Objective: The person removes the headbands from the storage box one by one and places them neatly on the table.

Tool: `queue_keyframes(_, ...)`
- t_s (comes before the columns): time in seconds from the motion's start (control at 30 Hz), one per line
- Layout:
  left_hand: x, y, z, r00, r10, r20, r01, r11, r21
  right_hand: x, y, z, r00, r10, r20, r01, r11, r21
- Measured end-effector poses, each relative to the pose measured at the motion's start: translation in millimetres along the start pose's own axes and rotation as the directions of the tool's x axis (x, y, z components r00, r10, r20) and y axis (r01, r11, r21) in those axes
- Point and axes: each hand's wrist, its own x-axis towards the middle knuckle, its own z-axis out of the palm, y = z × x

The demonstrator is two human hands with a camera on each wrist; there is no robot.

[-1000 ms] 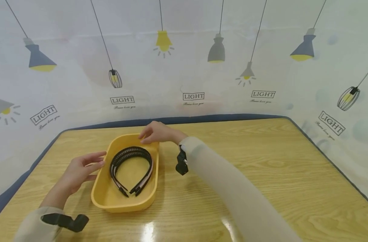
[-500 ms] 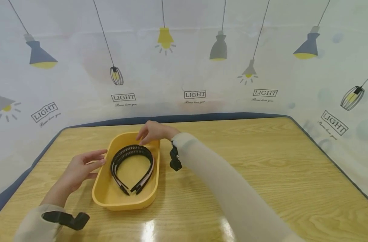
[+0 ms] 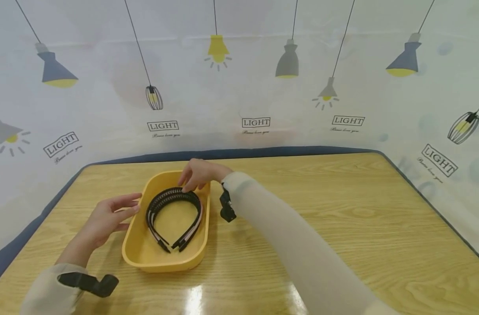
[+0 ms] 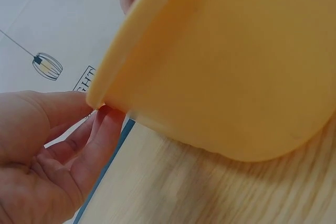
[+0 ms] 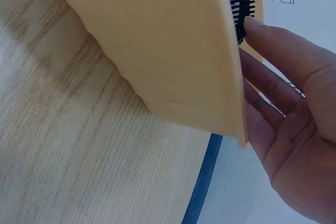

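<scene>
Several black, toothed headbands (image 3: 194, 202) lie nested in a yellow oblong bin (image 3: 164, 265) on the left part of the table, tips toward me; a pinkish band shows among them. My left hand (image 3: 105, 218) touches the bin's left side, fingers loosely extended, fingertips right at the rim in the left wrist view. My right hand (image 3: 199, 171) reaches over the bin's far right corner. In the right wrist view its thumb (image 5: 262, 29) meets a headband's toothed edge (image 5: 241, 3), while the fingertips are hidden behind the bin wall; I cannot tell whether they pinch the headband.
A light wood table (image 3: 322, 210) with a dark blue edge stretches to the right. Behind it hangs a white backdrop (image 3: 255, 96) printed with lamps. Each sleeve carries a black wrist mount (image 3: 227, 205).
My right hand has moved slightly left and down into the bin, from above the far rim to the top of the headbands. The left hand stays at the bin's side.
</scene>
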Motion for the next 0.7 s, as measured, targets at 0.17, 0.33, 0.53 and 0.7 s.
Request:
queue_keyframes(0.17,-0.3,0.1,0.2,1.0,0.0,-0.001,0.0,1.0,0.005,0.2,1.0,1.5,1.0,-0.007,0.0,0.007,1.0,-0.006)
queue_keyframes(0.33,0.8,-0.9,0.7,1.0,-0.005,-0.001,0.005,1.0,0.006,1.3,3.8,4.0,1.0,-0.006,-0.015,0.006,1.0,0.002)
queue_keyframes(0.53,0.1,-0.2,1.0,1.0,0.001,-0.002,-0.001,1.0,0.005,1.8,2.6,7.3,0.999,0.008,-0.054,-0.009,1.0,-0.017)
queue_keyframes(0.7,0.3,-0.2,1.3,1.0,-0.003,0.001,0.003,1.0,0.006,3.0,3.2,9.3,0.996,0.009,-0.083,-0.012,1.0,-0.027)
